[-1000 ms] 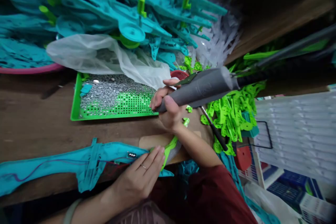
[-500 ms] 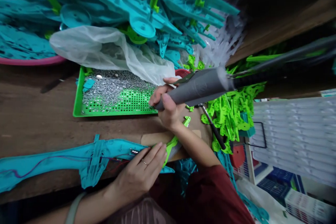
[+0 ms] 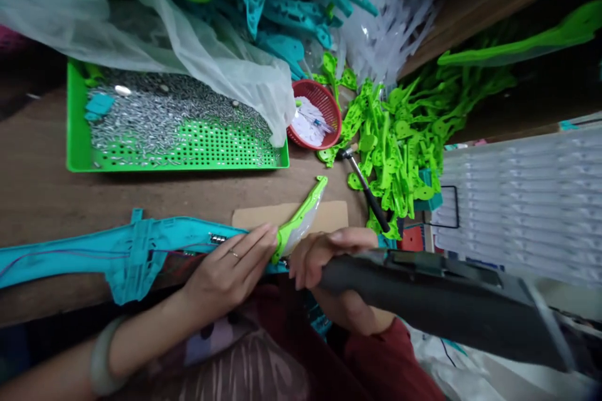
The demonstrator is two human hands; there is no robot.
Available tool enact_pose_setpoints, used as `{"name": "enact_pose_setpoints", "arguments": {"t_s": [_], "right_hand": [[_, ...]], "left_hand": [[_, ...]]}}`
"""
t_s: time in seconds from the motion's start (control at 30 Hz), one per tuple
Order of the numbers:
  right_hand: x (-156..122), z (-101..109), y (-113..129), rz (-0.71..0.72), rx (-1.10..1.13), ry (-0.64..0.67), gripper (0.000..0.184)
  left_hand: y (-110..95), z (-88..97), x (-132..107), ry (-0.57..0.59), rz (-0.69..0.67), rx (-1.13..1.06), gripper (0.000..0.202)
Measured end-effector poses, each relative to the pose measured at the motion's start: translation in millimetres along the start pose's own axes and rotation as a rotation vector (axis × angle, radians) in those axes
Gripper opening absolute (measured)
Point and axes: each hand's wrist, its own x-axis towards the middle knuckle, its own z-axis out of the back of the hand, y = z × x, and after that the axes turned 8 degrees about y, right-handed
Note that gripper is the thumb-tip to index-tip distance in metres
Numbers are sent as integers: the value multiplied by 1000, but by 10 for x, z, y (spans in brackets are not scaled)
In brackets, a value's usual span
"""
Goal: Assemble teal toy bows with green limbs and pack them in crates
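A long teal plastic toy part (image 3: 117, 254) lies along the near edge of the wooden table (image 3: 37, 194), with thin wires running down it and a lime green tip piece (image 3: 301, 218) at its right end. My left hand (image 3: 230, 272) lies flat on the teal part beside the green tip, fingers stretched out. My right hand (image 3: 329, 263) is wrapped round a dark grey power screwdriver (image 3: 437, 301), held low over my lap just right of the green tip.
A green perforated tray (image 3: 188, 150) of small silver screws sits behind, under a clear plastic bag (image 3: 141, 31). A red basket (image 3: 315, 116), a hammer (image 3: 367, 191), a heap of lime green parts (image 3: 404, 144) and a teal parts pile (image 3: 291, 6) surround it. Cardboard (image 3: 329, 216) lies under the tip.
My right hand has brought the screwdriver from over the screw tray down toward me, to the table's near edge. The view has tilted downward. My left hand stays on the teal part.
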Motion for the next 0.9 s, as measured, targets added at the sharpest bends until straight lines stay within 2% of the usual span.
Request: {"name": "enact_pose_setpoints", "arguments": {"t_s": [0.13, 0.27, 0.43, 0.7, 0.9], "right_hand": [[12, -34, -103, 106, 29, -11, 41], [0, -25, -79, 76, 46, -13, 41], [12, -23, 29, 15, 49, -67, 32], [87, 2, -158, 46, 112, -84, 34], [42, 5, -180, 54, 62, -62, 39]], "left_hand": [[-9, -6, -19, 24, 14, 9, 33], [-9, -12, -32, 29, 21, 12, 33], [-1, -10, -14, 29, 22, 8, 34], [-7, -33, -43, 10, 25, -10, 33], [0, -35, -51, 24, 22, 9, 33]]}}
